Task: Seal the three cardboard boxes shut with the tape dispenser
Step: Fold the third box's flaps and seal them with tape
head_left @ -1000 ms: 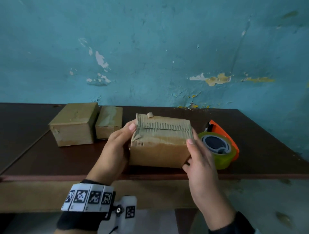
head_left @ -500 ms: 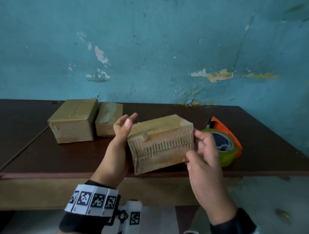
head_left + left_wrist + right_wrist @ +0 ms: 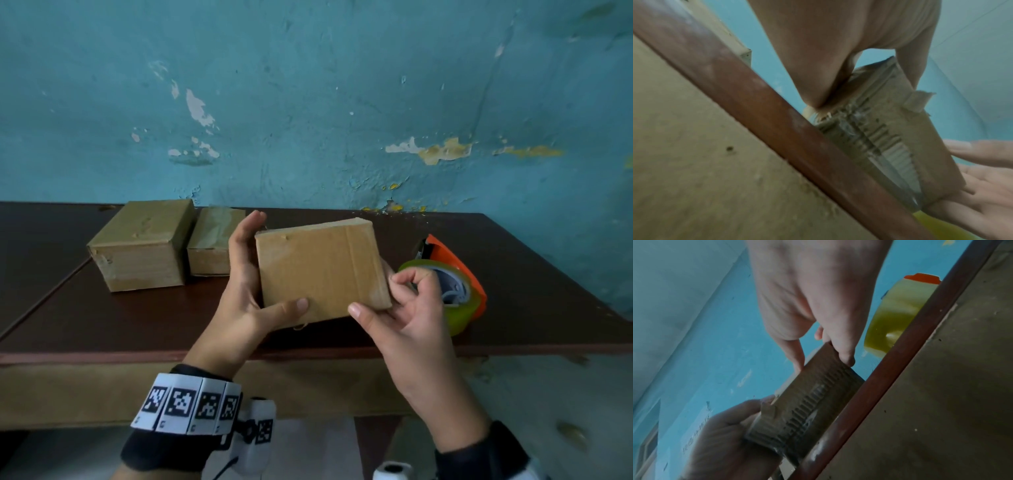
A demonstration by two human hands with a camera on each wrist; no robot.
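A small cardboard box [image 3: 322, 270] is lifted above the table's front edge, its smooth brown face tilted toward me. My left hand [image 3: 246, 291] grips its left side, thumb on the front face and fingers behind. My right hand [image 3: 394, 308] holds its right edge, thumb on the lower corner. The box's torn corrugated face [image 3: 885, 146] points down and shows in both wrist views [image 3: 807, 402]. The orange tape dispenser [image 3: 455, 274] with its yellow-green roll lies on the table just right of my right hand. Two more cardboard boxes, a larger box [image 3: 144, 246] and a smaller box [image 3: 212, 246], sit at the back left.
The dark brown table [image 3: 102, 318] runs up to a peeling teal wall [image 3: 308, 102]. Its reddish front edge [image 3: 308, 353] lies just below the held box. A seam crosses the tabletop at the left.
The box has been lifted off the table and rolled over toward me: the torn corrugated face, on top a second ago, now faces down. Both hands shifted their hold on it.
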